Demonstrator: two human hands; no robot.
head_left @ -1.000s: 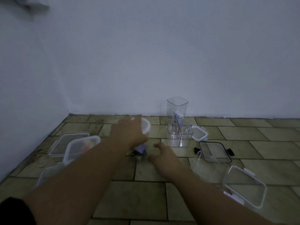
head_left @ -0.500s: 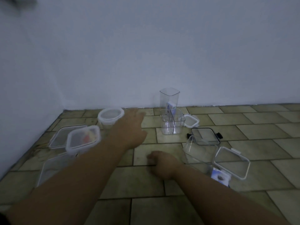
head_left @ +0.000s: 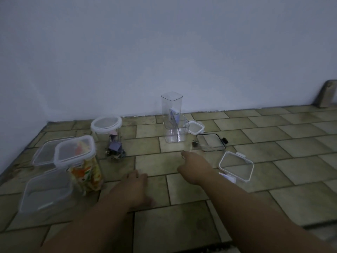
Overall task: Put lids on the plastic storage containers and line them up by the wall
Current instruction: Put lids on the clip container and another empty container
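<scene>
A round clear container [head_left: 105, 126] with a white lid on, holding binder clips, stands near the wall at the left. A tall open container [head_left: 171, 104] stands at the wall, and a short square open one [head_left: 176, 132] stands just before it. My left hand [head_left: 135, 190] rests on the floor tiles, holding nothing. My right hand [head_left: 195, 167] reaches forward with loosely spread fingers, its fingertips near a faint clear container [head_left: 197, 149]. Around it lie a black-rimmed lid [head_left: 210, 142], a small white-rimmed lid [head_left: 196, 127] and a larger white-rimmed lid [head_left: 236, 166].
At the left stand a lidded container of colourful packets [head_left: 82, 161], a flat lid [head_left: 47, 151] behind it and a frosted lidded box [head_left: 45, 190] in front. The side wall closes the left. A board leans at the far right [head_left: 326, 95].
My left hand let go of the round lidded container by the wall and drew back to the floor. My right hand moved forward off the floor toward the clear container.
</scene>
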